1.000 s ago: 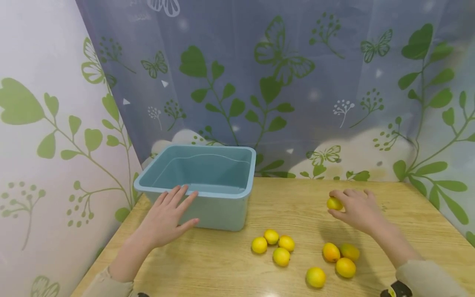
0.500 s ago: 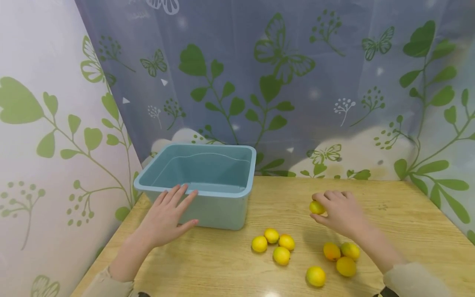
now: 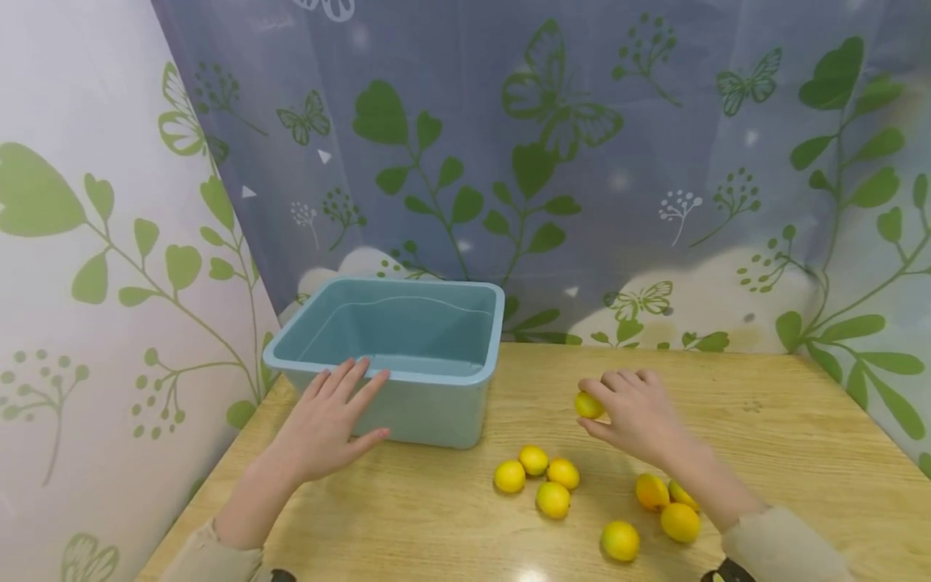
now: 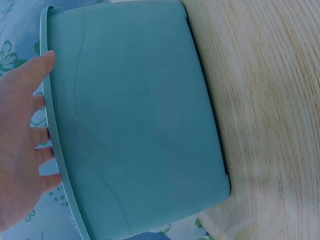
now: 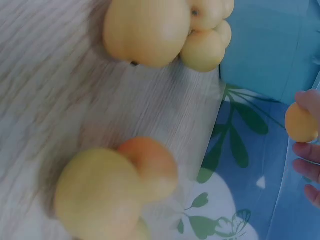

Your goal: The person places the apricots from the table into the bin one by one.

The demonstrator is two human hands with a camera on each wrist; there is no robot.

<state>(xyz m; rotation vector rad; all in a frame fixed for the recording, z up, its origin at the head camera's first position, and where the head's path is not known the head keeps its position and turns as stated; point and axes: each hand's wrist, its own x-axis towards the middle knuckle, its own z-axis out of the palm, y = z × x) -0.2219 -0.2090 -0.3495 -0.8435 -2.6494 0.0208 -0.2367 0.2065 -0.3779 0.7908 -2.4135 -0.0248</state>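
Observation:
In the head view, my right hand (image 3: 642, 419) pinches a small yellow, lemon-like fruit (image 3: 588, 405) between thumb and fingers, held above the table to the right of the bin. The same fruit (image 5: 301, 123) shows at the right edge of the right wrist view. My left hand (image 3: 320, 432) has its fingers spread and fairly straight at the front rim of a blue plastic bin (image 3: 432, 414). In the left wrist view, the thumb and fingertips of the left hand (image 4: 20, 130) meet the bin's rim (image 4: 55, 127). The visible part of the bin floor bears nothing.
On the wooden table (image 3: 451, 517), a cluster of several yellow fruits (image 3: 553, 499) lies right of the bin. Another group (image 3: 680, 522) sits under my right forearm, with a single fruit (image 3: 620, 540) nearer me. A patterned cloth (image 3: 465, 162) hangs behind.
My right hand has moved left with the fruit, toward the bin. My left hand stays at the rim, and the fruits on the table lie as before.

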